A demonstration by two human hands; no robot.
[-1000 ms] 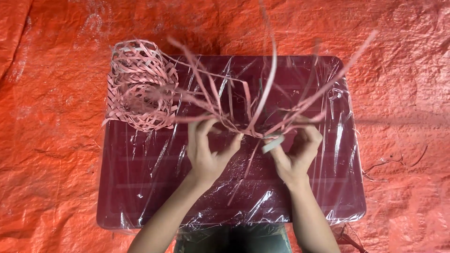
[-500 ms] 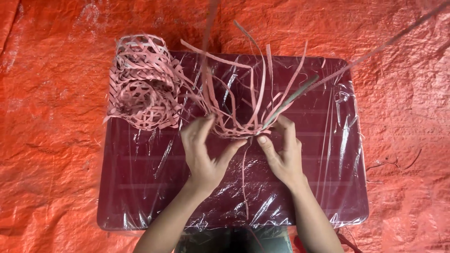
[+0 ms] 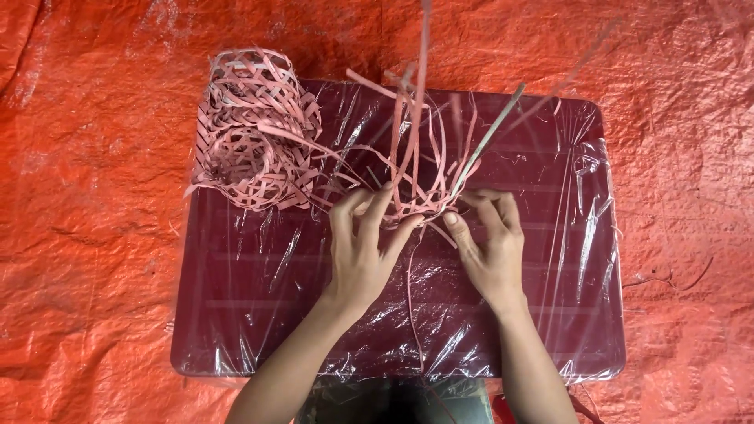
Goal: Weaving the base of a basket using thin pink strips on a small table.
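On the tabletop [image 3: 259, 314], the woven pieces [image 3: 251, 133] sit at the far left corner. The loose strips [image 3: 416, 169] stand right of them, near the middle. The left hand [image 3: 363, 255] and right hand [image 3: 488, 247] lie side by side just before the strips, fingertips touching them. The tarp [image 3: 94, 235] lies under the tabletop.

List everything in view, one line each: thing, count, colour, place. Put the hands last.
Loose strips: a bunch, too many to count, pink, fanning up from between the two hands at table centre.
Woven baskets: stacked, count unclear, pink, table's far left corner.
Table: one, dark maroon, centre of view.
Plastic film: one clear sheet, wrapped over the tabletop.
Tarp: one, orange-red, under and around the table.
Left hand: one, gripping the strips at their crossing.
Right hand: one, pinching the strips from the right side.
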